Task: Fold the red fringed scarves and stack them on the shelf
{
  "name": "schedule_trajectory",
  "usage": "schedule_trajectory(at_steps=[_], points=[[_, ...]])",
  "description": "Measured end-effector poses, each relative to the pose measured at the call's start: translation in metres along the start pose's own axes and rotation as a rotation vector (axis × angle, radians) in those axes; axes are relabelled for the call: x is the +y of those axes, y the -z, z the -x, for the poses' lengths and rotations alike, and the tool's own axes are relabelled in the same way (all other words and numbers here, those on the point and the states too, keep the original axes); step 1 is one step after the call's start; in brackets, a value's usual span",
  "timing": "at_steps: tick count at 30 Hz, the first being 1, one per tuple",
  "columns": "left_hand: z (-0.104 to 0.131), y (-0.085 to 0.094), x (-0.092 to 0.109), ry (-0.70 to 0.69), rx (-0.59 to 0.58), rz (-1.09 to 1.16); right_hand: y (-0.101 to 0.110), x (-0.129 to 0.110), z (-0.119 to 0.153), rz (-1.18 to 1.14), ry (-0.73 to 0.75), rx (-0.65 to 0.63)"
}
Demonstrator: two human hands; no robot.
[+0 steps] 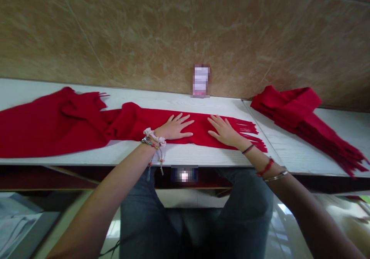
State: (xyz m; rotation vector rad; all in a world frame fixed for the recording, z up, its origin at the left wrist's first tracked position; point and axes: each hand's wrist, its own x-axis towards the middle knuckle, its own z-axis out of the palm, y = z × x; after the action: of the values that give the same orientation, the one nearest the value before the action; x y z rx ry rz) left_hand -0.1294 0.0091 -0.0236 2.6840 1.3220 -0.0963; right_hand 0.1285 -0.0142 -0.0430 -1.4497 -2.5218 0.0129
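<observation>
A long red scarf (199, 133) lies lengthwise along the white table, its fringed end to the right. My left hand (174, 128) rests flat on the scarf with fingers spread, a ring on one finger. To its right, my right hand (224, 131) is also spread flat on the cloth, close to the fringe. Toward the left the scarf turns bunched and overlaps a loose heap of red cloth (52, 124), which runs out of view. Whether that heap is one piece with the scarf I cannot tell.
On the right, a folded red scarf (297, 116) with fringe lies at an angle across the white table (173, 157). A phone-like object (200, 81), blurred out, leans on the brown marbled wall (144, 31). At lower left sits a grey box (31, 228) with papers.
</observation>
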Motion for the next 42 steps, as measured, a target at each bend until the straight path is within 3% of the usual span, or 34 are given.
schedule_trajectory(at_steps=[3,8,11,16,19,25,30,37,39,42], points=[[0.003,-0.001,-0.002,-0.03,0.0,-0.027,-0.002,0.009,0.005,0.048,0.023,-0.112],[0.014,-0.001,-0.009,-0.073,-0.003,-0.068,0.003,0.04,0.019,0.101,0.03,-0.117],[0.019,-0.001,-0.011,-0.071,-0.006,-0.074,0.005,0.044,0.019,0.104,0.043,-0.119],[0.017,0.006,-0.01,-0.075,-0.037,-0.036,0.011,0.016,0.0,0.04,0.007,-0.025],[0.009,0.011,-0.012,-0.043,0.044,-0.048,0.007,-0.008,-0.021,-0.017,0.016,0.023],[-0.006,-0.005,-0.025,0.158,0.106,-0.039,-0.017,-0.025,-0.049,0.014,0.037,-0.078],[-0.003,-0.01,-0.026,0.15,0.118,-0.045,-0.018,-0.004,-0.035,0.109,-0.055,-0.074],[-0.003,-0.005,-0.023,0.163,0.112,-0.023,-0.017,0.06,-0.01,0.154,-0.206,0.007],[-0.003,-0.006,-0.023,0.163,0.111,-0.017,-0.016,0.063,-0.012,0.133,-0.277,0.023],[-0.004,-0.008,-0.025,0.16,0.111,-0.01,-0.014,0.039,-0.029,0.071,-0.257,0.094]])
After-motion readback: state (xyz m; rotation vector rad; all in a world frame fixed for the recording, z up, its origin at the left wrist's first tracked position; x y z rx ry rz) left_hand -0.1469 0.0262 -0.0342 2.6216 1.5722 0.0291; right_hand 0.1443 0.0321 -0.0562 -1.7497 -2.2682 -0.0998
